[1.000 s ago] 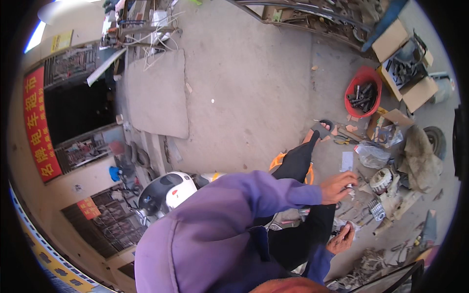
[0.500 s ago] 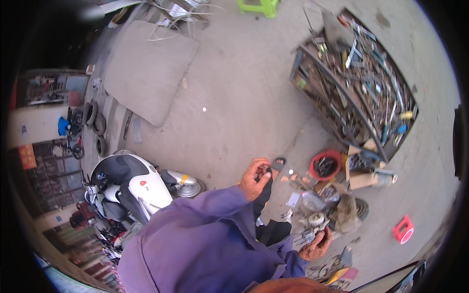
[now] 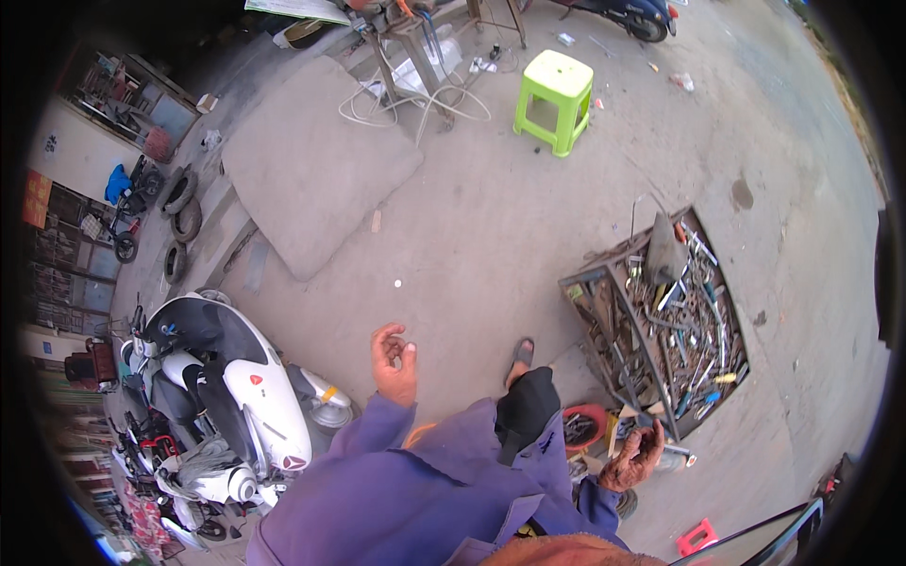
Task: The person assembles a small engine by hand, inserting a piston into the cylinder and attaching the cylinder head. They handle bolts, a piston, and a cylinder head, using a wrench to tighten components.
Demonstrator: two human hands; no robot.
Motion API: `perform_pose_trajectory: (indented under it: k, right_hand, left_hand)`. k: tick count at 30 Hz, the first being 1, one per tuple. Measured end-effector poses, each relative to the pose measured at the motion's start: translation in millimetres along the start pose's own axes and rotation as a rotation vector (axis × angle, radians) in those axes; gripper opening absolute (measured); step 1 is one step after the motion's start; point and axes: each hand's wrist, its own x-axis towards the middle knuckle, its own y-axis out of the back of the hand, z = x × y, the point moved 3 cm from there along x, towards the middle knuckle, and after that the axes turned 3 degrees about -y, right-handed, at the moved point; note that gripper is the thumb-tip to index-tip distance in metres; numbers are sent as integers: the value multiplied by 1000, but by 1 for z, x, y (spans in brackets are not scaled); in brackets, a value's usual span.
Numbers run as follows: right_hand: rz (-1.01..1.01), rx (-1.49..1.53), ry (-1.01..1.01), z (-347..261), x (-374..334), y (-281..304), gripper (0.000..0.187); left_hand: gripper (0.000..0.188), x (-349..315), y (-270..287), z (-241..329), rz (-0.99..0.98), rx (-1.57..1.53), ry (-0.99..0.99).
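My left hand (image 3: 394,366) hangs in the air in front of me, over bare concrete. Its fingers curl loosely, with the thumb apart and nothing seen in them. Lower right, my right hand (image 3: 630,462) is dark with grime; the fingers are half bent and spread, and no object shows in it. Closest to this hand are a red basin (image 3: 601,426) of dark metal parts and a large metal tool bin (image 3: 645,351) heaped with wrenches, screwdrivers and scrap. My arm and body hide part of the basin. My sandalled foot (image 3: 522,354) stands left of the bin.
A white scooter (image 3: 269,406) stands close on my left, more bikes behind it. Farther off are a flat grey sheet (image 3: 311,170), loose cables (image 3: 373,115) and a green stool (image 3: 557,75). Old tyres (image 3: 186,222) lie far left. A red stool (image 3: 696,538) is at lower right.
My view has shifted, bringing the whole green stool in and hiding most small parts near my feet. I seem more upright. My left hand is now farther left, away from my knee; the right hand's fingers have spread.
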Motion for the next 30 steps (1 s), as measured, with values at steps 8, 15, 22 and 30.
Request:
perform_pose_trajectory:
  k: [8,15,22,30]
  right_hand:
    - [-125,-96,37,-20,129,-119,46]
    - [-386,134,170,-92,259,-302,63]
    - [-430,187,291,-155,337,-454,71]
    - [-381,159,198,-198,417,-619,84]
  left_hand:
    - [43,116,-51,3,136,-19,63]
    - [48,189,-42,10,367,73,111]
    - [50,286,-47,-9,551,53,106]
    - [51,503,-92,-43,511,16,93]
